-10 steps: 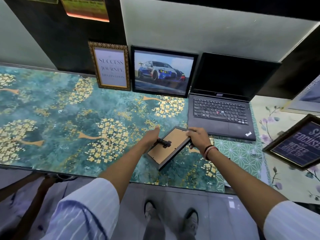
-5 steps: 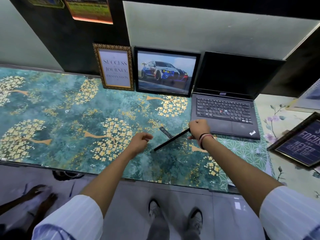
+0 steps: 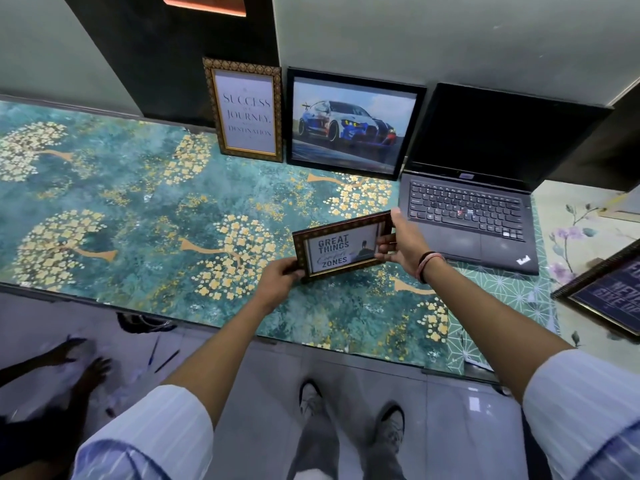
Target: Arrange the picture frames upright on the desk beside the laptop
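- Placement is the step in hand: the small frame, face towards the wearer, is held above the desk just left of the laptop.
- It is best set down squarely in front of the two frames already propped against the wall, the quote frame and the car picture; whether its rear stand is opened cannot be seen.
- The frame's lower left corner is pinched by the left hand, fingers closed.
- Its right edge is clasped by the right hand, thumb on top, fingers curled over the front.
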{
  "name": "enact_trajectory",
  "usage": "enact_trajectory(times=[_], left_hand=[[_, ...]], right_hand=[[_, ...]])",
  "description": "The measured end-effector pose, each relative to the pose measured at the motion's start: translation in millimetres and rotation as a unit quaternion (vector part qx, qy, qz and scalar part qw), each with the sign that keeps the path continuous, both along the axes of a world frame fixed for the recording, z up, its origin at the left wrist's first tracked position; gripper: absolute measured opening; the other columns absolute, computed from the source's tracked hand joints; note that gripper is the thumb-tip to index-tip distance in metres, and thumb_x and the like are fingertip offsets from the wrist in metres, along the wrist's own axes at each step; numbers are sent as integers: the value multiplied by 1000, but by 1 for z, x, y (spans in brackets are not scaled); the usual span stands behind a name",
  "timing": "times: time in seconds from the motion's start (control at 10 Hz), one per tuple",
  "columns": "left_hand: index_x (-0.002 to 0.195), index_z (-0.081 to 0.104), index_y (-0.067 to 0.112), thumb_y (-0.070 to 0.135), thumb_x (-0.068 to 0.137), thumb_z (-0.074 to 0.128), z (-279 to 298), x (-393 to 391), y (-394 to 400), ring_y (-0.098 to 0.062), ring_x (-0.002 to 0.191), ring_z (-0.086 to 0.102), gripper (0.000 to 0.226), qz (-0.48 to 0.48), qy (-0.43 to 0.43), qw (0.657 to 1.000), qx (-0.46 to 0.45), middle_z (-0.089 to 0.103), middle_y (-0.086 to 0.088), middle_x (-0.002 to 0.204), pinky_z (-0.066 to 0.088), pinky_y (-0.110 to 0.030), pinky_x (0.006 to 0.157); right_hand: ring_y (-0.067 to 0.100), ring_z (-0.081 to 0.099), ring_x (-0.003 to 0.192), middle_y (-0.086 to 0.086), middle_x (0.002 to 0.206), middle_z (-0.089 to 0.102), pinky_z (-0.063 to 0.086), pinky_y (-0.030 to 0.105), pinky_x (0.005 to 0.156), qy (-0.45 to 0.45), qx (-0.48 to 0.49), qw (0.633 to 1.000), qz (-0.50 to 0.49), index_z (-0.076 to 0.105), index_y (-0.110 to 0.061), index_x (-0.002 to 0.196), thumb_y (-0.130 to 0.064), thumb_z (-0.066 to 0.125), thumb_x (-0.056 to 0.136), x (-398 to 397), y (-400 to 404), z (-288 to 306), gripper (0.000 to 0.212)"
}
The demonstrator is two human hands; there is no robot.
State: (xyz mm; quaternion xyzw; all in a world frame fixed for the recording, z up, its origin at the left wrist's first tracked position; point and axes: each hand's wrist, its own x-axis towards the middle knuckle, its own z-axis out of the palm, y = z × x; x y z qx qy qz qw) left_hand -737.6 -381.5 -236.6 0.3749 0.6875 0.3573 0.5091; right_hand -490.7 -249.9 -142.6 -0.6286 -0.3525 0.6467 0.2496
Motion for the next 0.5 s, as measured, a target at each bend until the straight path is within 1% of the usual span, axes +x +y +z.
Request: enact_trajectory(times=[0.1,0.2,0.3,0.4,0.5], left_hand=[[119,73,6,0,93,66,2,-1,-1,-25,111,70,28,7,4,1000,-2,76,-8,115,55,-24,89],[119,72,8,-3,90,66,3,0,-1,-24,111,70,32,1,5,1000,-14,77,-7,115,54,-34,98],[117,71,9,-9,84,65,6,2,-1,-25,108,70,38,1,2,999,-38,77,-8,111,55,-39,95],[111,71,8,-10,83,63,6,9,-6,-25,98,69,34,16,13,998,-53,75,-7,102,56,-35,81],[108,72,6,-4,86,58,1,22,-18,-25,92,67,28,85,99,989,-63,74,-10,101,57,-44,82]], right_hand=[[23,53,70,13,85,55,59,41,68,-15,14,1000,21,58,-12,118,-60,34,99,4,-7,-3,57],[25,56,77,14,93,58,61,40,71,-42,10,998,47,54,-13,131,-68,33,94,7,-10,-9,69],[26,56,82,15,97,58,59,45,79,-48,2,997,56,54,-16,124,-67,32,95,8,-17,-8,63],[30,59,88,18,107,60,59,46,78,-72,2,996,52,45,-14,138,-60,31,99,13,-25,-13,62],[29,61,84,17,103,62,59,50,82,-91,1,995,26,46,-12,138,-57,32,100,28,-42,-20,61]])
